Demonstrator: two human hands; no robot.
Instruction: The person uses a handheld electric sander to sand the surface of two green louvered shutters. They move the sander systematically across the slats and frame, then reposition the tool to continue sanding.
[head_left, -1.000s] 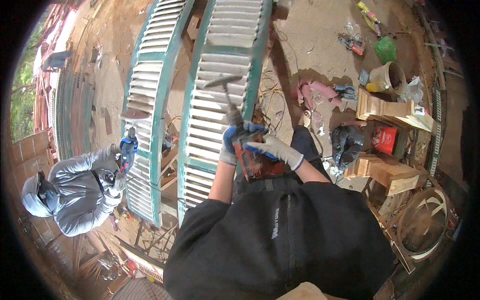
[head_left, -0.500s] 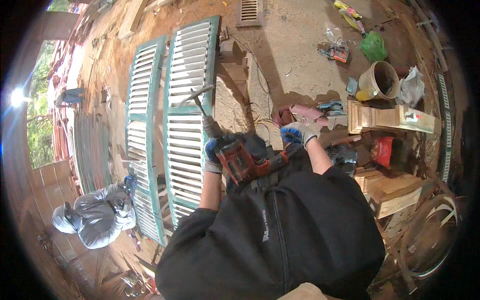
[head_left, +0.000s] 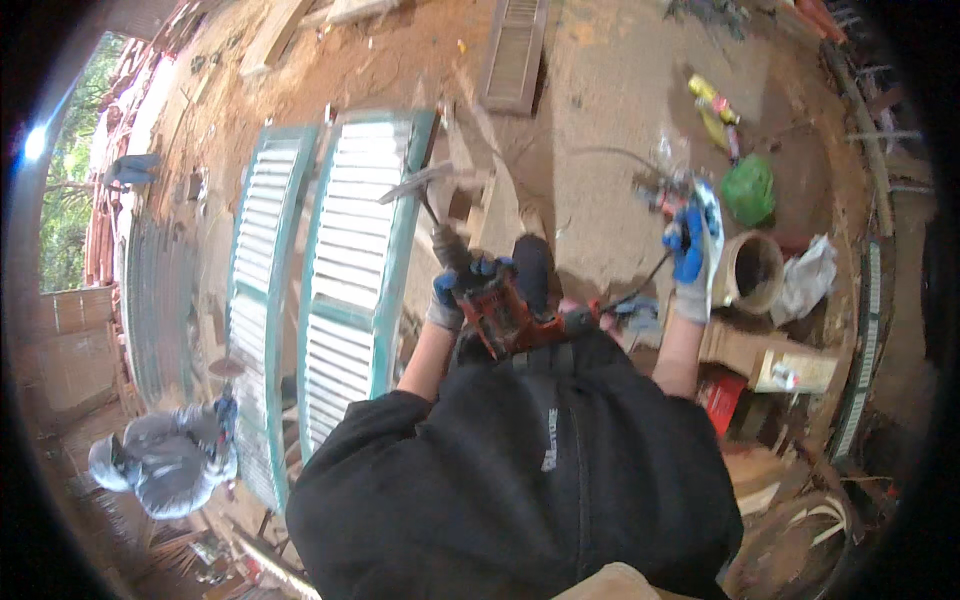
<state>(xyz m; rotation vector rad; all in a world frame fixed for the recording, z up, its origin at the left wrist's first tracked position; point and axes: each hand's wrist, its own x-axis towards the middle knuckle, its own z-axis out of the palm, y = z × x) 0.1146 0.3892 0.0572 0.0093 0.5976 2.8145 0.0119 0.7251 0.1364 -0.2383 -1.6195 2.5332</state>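
Note:
My left hand (head_left: 462,290), in a grey and blue work glove, grips a red power drill (head_left: 505,318) near its front. A grey shaft runs out from the drill to a flat metal crosspiece (head_left: 415,184) above the shutter's edge. From the drill's rear a black power cord (head_left: 637,290) stretches to my right hand (head_left: 686,250), also gloved, whose fingers close around it. Alongside that hand stands a pale, blurred strip (head_left: 713,240); whether I hold it too is unclear. Two green-framed louvred shutters (head_left: 385,290) lie to the left, the drill's tip nearest the right one.
Left of the shutters, a person in grey (head_left: 175,462) works at the far shutter. On the right are a bucket (head_left: 745,280), a green plastic bag (head_left: 750,190), a white sack (head_left: 808,278) and wooden blocks (head_left: 800,368). A brown louvred panel (head_left: 513,60) lies ahead on the dirt.
My right hand has moved right and forward, and the cord now stretches up to it from the drill. The drill has shifted slightly right in my left hand. The whole view has shifted too.

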